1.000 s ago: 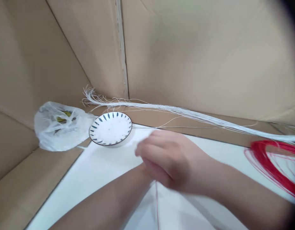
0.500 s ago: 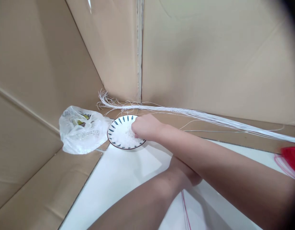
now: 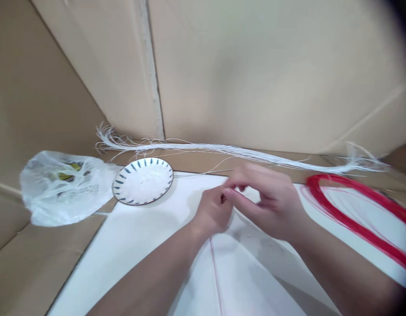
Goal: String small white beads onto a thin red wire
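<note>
My left hand is curled into a fist above the white surface. Thin red string comes out below it and runs down toward the near edge of the view. My right hand meets the left at its thumb side, thumb and forefinger bent together; what they pinch, if anything, is too small to see. To the left stands a white plate with blue dashes round its rim. White grains lie in the plate.
A crumpled clear plastic bag lies left of the plate. Along the cardboard wall stretches a bundle of white strands. On the right is a coil of red string. The white surface ends at a dark edge on the left.
My right hand has left the plate and come back right to my left hand. The view has turned right, so the red coil shows more and the plate sits further left.
</note>
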Motion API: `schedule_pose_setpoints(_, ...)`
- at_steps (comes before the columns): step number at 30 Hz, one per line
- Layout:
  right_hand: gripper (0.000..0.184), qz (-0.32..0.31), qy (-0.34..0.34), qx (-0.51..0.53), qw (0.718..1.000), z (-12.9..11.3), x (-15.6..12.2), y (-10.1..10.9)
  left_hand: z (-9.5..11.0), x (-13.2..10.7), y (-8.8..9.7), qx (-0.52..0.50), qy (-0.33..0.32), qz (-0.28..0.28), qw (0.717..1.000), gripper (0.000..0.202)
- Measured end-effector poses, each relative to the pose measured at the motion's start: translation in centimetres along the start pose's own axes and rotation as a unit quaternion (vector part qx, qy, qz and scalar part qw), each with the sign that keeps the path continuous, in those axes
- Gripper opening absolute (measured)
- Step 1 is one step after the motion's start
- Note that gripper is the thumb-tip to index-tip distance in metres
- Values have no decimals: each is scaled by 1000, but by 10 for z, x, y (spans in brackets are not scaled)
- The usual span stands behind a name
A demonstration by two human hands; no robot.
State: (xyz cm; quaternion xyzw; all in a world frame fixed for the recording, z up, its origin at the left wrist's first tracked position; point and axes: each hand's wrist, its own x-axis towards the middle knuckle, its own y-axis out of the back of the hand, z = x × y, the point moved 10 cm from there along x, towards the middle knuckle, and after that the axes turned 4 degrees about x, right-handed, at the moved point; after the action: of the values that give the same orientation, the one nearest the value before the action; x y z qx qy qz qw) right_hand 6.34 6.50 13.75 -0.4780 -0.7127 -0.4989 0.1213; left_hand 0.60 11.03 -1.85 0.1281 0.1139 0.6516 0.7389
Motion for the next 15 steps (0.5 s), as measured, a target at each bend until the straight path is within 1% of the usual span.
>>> schedule_pose_setpoints(1, 14, -3, -33, -2, 999, 9, -26, 13, 2, 0, -2, 3, -7, -9, 1000, 22)
schedule_pose_setpoints(2, 14, -26, -61, -8, 998, 19, -50, 18, 4, 0, -3, 5, -11, -13, 1000, 22)
schedule_pose_setpoints(4, 15, -91, -94, -23, 991, 35, -91, 14, 6, 2, -2, 6, -15, -8, 1000, 21)
schedule_pose_setpoints(5, 16, -105, -113, -26, 988, 43, -106, 11, 5, 2, -1, 5, -13, -2, 1000, 21)
schedule_pose_setpoints(6, 16, -105, -131, -27, 985, 51, -116, 10, 5, 3, 0, 5, -10, 3, 1000, 23)
schedule_pose_setpoints(9, 12, -122, -136, -28, 983, 62, -128, -2, 1, 3, 0, 2, 5, 8, 1000, 27)
schedule_pose_setpoints(15, 9, -131, -135, -46, 981, 67, -128, -9, 3, 0, 3, 17, 17, 20, 1000, 29)
